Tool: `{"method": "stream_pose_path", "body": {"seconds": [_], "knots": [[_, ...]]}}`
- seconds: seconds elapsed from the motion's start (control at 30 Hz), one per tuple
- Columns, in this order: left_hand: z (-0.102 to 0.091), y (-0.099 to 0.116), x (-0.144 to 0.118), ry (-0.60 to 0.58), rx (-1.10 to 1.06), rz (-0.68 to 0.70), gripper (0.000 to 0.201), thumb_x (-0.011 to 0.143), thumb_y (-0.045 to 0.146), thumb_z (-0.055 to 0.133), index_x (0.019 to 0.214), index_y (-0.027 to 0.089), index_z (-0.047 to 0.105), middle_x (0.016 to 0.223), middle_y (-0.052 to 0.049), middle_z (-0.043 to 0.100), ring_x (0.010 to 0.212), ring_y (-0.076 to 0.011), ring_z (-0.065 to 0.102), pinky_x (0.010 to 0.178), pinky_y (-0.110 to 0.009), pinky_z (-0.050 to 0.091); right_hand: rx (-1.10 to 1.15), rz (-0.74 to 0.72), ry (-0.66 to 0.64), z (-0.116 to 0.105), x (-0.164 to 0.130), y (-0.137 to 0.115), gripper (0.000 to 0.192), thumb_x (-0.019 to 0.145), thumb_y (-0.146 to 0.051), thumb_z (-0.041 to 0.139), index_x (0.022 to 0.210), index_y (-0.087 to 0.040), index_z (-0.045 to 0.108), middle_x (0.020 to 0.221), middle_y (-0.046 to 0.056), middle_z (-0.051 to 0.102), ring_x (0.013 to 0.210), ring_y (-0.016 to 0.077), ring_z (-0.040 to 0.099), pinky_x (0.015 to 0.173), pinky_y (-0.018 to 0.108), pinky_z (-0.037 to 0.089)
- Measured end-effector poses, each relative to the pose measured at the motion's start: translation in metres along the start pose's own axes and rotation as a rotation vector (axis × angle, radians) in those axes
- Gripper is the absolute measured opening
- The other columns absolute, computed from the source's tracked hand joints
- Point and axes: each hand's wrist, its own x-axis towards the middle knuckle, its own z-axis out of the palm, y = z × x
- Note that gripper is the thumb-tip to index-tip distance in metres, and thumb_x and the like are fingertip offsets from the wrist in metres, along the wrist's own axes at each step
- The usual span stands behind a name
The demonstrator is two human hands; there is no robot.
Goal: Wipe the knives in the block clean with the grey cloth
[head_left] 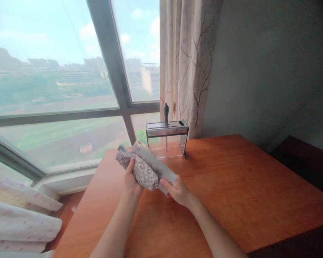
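A pale grey, flat-sided piece [167, 172], centre frame, is pinched in the right hand's [178, 190] grip; the left hand [131, 178] clasps a fuzzy grey-and-white cloth [147, 173] against it, apparently wiping. Further strokes call for steady support above the brown wooden tabletop [231, 179].

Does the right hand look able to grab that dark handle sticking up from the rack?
Probably not yet: the right hand is gripping the flat pale piece, though the dark handle stands up exposed.
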Motion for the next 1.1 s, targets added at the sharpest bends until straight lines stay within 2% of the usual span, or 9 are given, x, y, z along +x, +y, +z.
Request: {"method": "stream_pose_path", "body": {"seconds": [0.13,0.27,0.57,0.7,0.8,0.93,1.03,1.1], "knots": [[0.002,0.007,0.001,-0.033,-0.026,0.050,0.023,0.087,0.030,0.055,0.102,0.016,0.065,0.089,-0.006,0.073,0.085,-0.0213,0.069,0.095,-0.039,0.048,-0.044,-0.045,0.009,-0.011,-0.001,-0.009,0.034,0.087,-0.045,0.052,0.069,-0.017,0.058,0.053,-0.003,0.047,0.048,0.0100,0.042,0.044,0.021,0.032],[0.000,0.014,0.003,-0.031,-0.048,0.114,0.024,0.087,0.032,0.055,0.104,0.018,0.065,0.092,-0.005,0.072,0.086,-0.0216,0.068,0.096,-0.041,0.046,-0.015,-0.033,0.035,-0.030,-0.003,-0.017,0.033,0.084,-0.046,0.055,0.072,-0.016,0.060,0.057,-0.003,0.049,0.051,0.0102,0.042,0.046,0.021,0.033],[-0.002,0.027,0.005,-0.051,-0.083,0.219,0.029,0.087,0.034,0.053,0.110,0.020,0.064,0.095,-0.004,0.072,0.090,-0.0214,0.067,0.096,-0.039,0.046,0.146,0.001,0.313,-0.069,-0.010,-0.020,0.049,0.084,-0.054,0.053,0.051,-0.018,0.052,0.044,0.000,0.051,0.043,0.0120,0.045,0.043,0.025,0.032],[0.000,0.019,0.000,-0.058,-0.080,0.170,0.033,0.086,0.035,0.054,0.114,0.021,0.062,0.099,-0.005,0.072,0.094,-0.0228,0.066,0.096,-0.039,0.045,0.282,0.086,0.365,-0.078,-0.012,-0.010,0.045,0.082,-0.053,0.056,0.054,-0.018,0.053,0.045,-0.001,0.050,0.042,0.0113,0.043,0.043,0.025,0.034],[-0.003,0.009,-0.006,-0.118,-0.063,0.107,0.039,0.085,0.043,0.053,0.116,0.021,0.062,0.104,-0.007,0.071,0.101,-0.0256,0.064,0.096,-0.041,0.045,0.402,0.175,0.370,-0.084,-0.011,-0.004,0.037,0.079,-0.050,0.061,0.061,-0.019,0.053,0.049,-0.002,0.050,0.041,0.0097,0.039,0.039,0.024,0.030],[-0.011,0.000,-0.011,-0.133,-0.061,0.062,0.044,0.083,0.055,0.051,0.112,0.023,0.064,0.095,-0.005,0.072,0.099,-0.0263,0.064,0.095,-0.044,0.046,0.547,0.216,0.353,-0.083,-0.009,-0.003,0.037,0.076,-0.046,0.066,0.059,-0.019,0.048,0.046,-0.006,0.043,0.037,0.0068,0.032,0.036,0.023,0.024],[-0.012,-0.003,-0.014,-0.104,-0.030,0.019,0.038,0.080,0.051,0.058,0.107,0.024,0.065,0.088,-0.004,0.073,0.099,-0.0272,0.065,0.094,-0.044,0.047,0.588,0.228,0.368,-0.077,-0.008,-0.005,0.037,0.074,-0.046,0.068,0.059,-0.019,0.047,0.047,-0.007,0.041,0.036,0.0052,0.029,0.036,0.022,0.024],[-0.009,-0.003,-0.016,-0.132,-0.003,0.024,0.035,0.078,0.042,0.063,0.108,0.025,0.064,0.092,-0.004,0.073,0.100,-0.0272,0.065,0.094,-0.042,0.047,0.579,0.206,0.366,-0.074,-0.008,-0.006,0.036,0.074,-0.046,0.068,0.060,-0.019,0.049,0.049,-0.006,0.043,0.037,0.0055,0.031,0.036,0.022,0.025]]}}
